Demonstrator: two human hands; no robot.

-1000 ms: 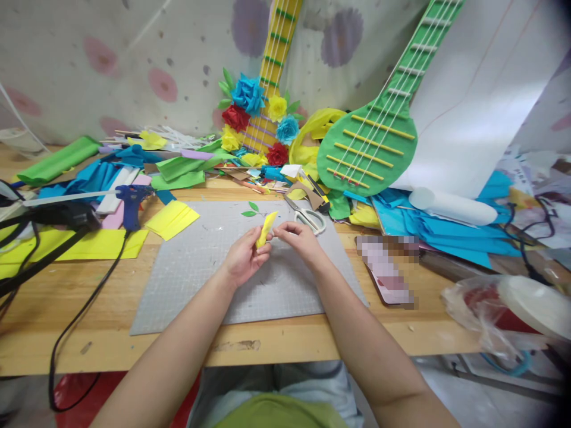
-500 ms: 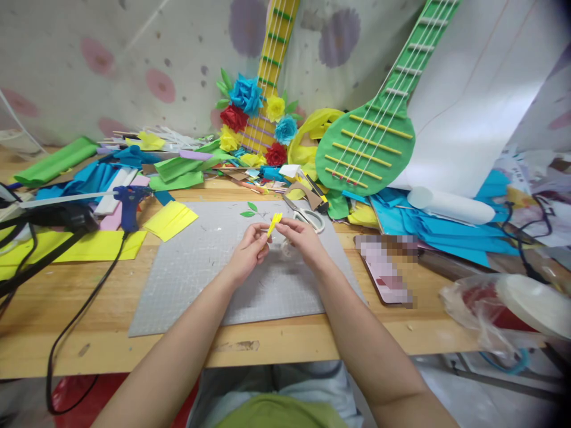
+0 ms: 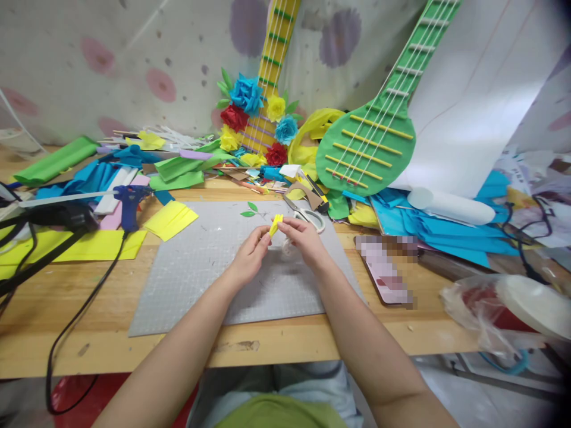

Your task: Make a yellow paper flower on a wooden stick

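Note:
Between both hands, over the grey cutting mat (image 3: 187, 285), is a small folded piece of yellow crepe paper (image 3: 276, 223). My left hand (image 3: 252, 252) pinches its lower left side, with the fingers closed. The fingertips of my right hand (image 3: 306, 241) close on its upper right edge. White-handled scissors (image 3: 316, 219) lie just behind my right hand, partly covered by it. Two green paper leaves (image 3: 250, 210) rest on the mat's far part. Some clear, roundish thing shows under my right hand, too blurred to name.
A blue glue gun (image 3: 129, 208) with a black cord stands left, near a yellow paper stack (image 3: 172, 220). A green paper instrument (image 3: 366, 148) and a yellow one with paper flowers (image 3: 246, 95) lean behind. A phone (image 3: 386, 273) and a bagged tub (image 3: 504, 303) are right.
My left fingers have shifted slightly on the yellow paper and look straighter. The paper has turned a little between the hands; both arms stay nearly in place.

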